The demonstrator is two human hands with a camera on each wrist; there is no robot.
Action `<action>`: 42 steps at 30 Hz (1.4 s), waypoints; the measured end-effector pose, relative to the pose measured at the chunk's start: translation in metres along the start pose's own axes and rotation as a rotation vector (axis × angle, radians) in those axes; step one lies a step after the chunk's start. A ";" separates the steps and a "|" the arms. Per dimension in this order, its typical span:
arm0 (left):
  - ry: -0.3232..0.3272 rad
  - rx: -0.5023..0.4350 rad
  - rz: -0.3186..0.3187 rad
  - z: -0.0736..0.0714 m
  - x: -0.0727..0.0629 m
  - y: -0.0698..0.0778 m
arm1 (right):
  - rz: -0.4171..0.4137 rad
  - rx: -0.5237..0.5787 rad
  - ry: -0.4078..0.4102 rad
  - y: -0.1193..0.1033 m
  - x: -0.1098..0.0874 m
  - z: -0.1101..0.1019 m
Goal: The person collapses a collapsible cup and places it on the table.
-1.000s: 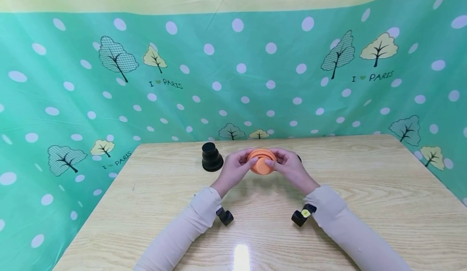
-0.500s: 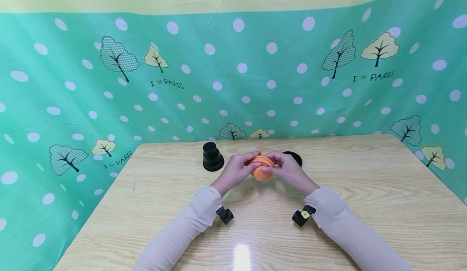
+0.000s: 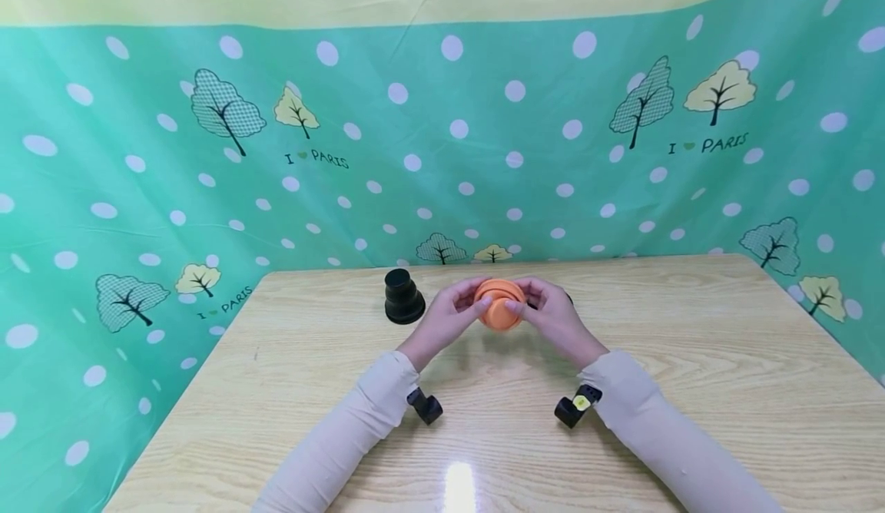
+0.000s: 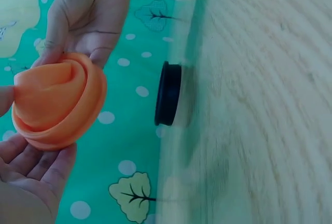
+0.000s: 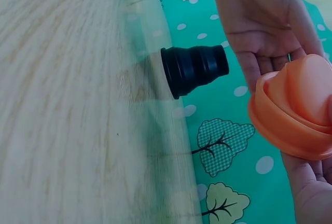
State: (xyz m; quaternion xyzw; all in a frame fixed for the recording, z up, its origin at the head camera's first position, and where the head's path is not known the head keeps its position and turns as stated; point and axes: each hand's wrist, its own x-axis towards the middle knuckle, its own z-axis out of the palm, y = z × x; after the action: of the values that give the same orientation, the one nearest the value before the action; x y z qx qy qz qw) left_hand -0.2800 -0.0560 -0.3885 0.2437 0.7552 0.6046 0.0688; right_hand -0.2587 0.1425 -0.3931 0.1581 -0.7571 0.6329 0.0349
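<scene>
Both hands hold an orange collapsible silicone cup [image 3: 499,309] above the table near its back. My left hand [image 3: 448,315] grips its left side, thumb on the inner stepped part and fingers round the outer rim. On the opposite side my right hand [image 3: 555,318] grips it the same way. The cup's soft wall is folded and pushed askew, as the left wrist view shows on the orange cup [image 4: 52,97]. To the left of my left hand stands a black stepped collapsible cup [image 3: 402,298], narrow end up.
A flat black collapsed cup [image 4: 169,94] lies behind my right hand, mostly hidden in the head view. The light wooden table [image 3: 290,405] ends at a green dotted curtain [image 3: 387,114].
Half a second ago the orange cup was lower and tilted, its wall twisted between the thumbs. Now it is raised slightly and turned, and my right hand covers more of the flat black cup.
</scene>
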 end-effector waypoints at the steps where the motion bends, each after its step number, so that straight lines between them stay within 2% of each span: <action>1: 0.001 -0.010 0.005 0.000 0.000 0.000 | 0.003 0.008 0.002 0.000 0.000 0.000; 9: 0.062 0.045 0.080 0.003 0.000 0.000 | 0.004 0.058 -0.002 0.002 0.001 0.001; 15: 0.102 0.082 0.065 0.003 0.001 -0.002 | 0.038 0.103 -0.036 0.002 0.000 0.002; 20: 0.069 0.130 0.078 0.002 0.001 -0.002 | 0.033 0.030 -0.074 0.002 0.000 -0.001; 25: 0.015 0.241 0.089 0.003 -0.001 -0.002 | -0.001 -0.065 -0.149 0.001 0.000 -0.002; 29: 0.018 0.196 0.075 0.004 -0.003 0.000 | -0.021 -0.098 -0.147 0.000 0.000 -0.002; 35: 0.026 0.062 -0.005 0.001 -0.003 0.005 | 0.003 -0.042 -0.074 -0.001 0.000 -0.003; 39: 0.008 0.032 -0.020 0.002 -0.008 0.021 | 0.004 0.031 -0.007 0.001 0.001 -0.003; 42: 0.009 0.033 0.000 0.004 -0.012 0.033 | 0.004 0.069 0.015 0.000 0.002 -0.003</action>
State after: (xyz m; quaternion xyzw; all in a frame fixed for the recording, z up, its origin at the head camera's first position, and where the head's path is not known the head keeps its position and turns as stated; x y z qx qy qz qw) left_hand -0.2584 -0.0533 -0.3611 0.2420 0.7653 0.5933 0.0612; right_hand -0.2612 0.1450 -0.3924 0.1530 -0.7348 0.6599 0.0341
